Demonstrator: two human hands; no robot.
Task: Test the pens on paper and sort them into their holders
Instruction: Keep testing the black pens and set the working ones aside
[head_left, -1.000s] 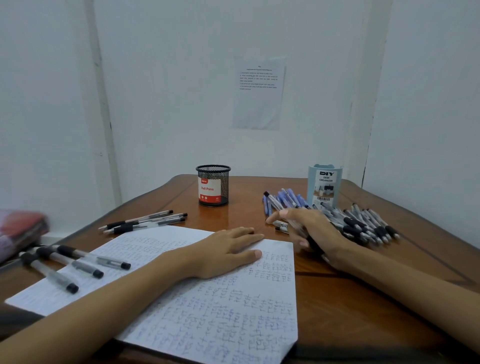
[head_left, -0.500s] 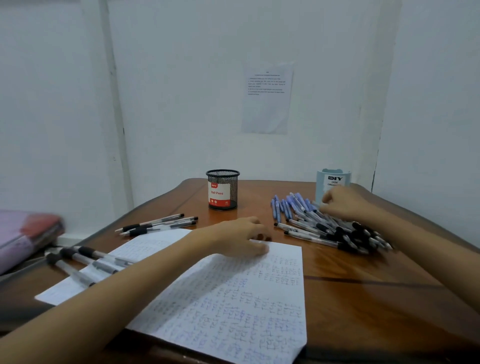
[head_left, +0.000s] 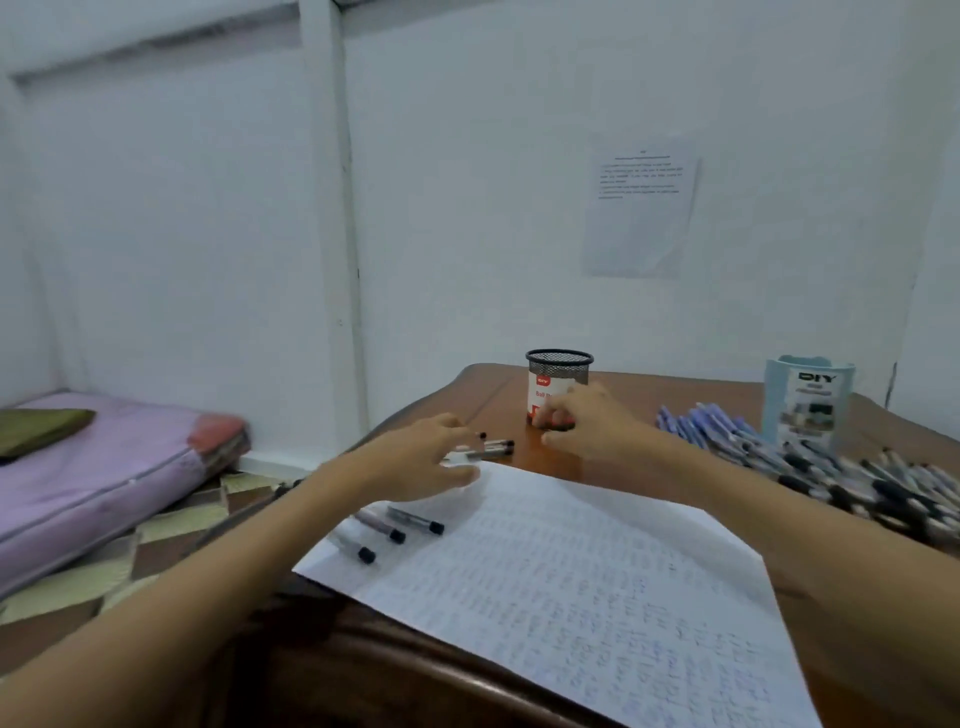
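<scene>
My left hand (head_left: 421, 460) hovers with fingers spread over a few black-capped pens (head_left: 496, 447) just past the far corner of the scribbled paper (head_left: 597, 571). It is blurred, and no firm grip shows. My right hand (head_left: 589, 423) is curled in front of the lower part of the black mesh holder (head_left: 558, 361). Whether it grips the holder or a pen is hidden. Three more black-capped pens (head_left: 413, 522) lie on the paper's left corner. A light blue holder (head_left: 808, 405) stands at the far right behind a big pile of pens (head_left: 857, 486).
Blue pens (head_left: 696, 423) lie fanned between the two holders on the wooden table (head_left: 665, 395). A purple mattress (head_left: 93, 467) lies on the floor to the left, below the table edge. A printed sheet (head_left: 641, 202) hangs on the white wall.
The view has swung left. My right hand left the pen pile and crossed over to the black mesh holder. My left hand lifted off the paper and reached forward to the pens.
</scene>
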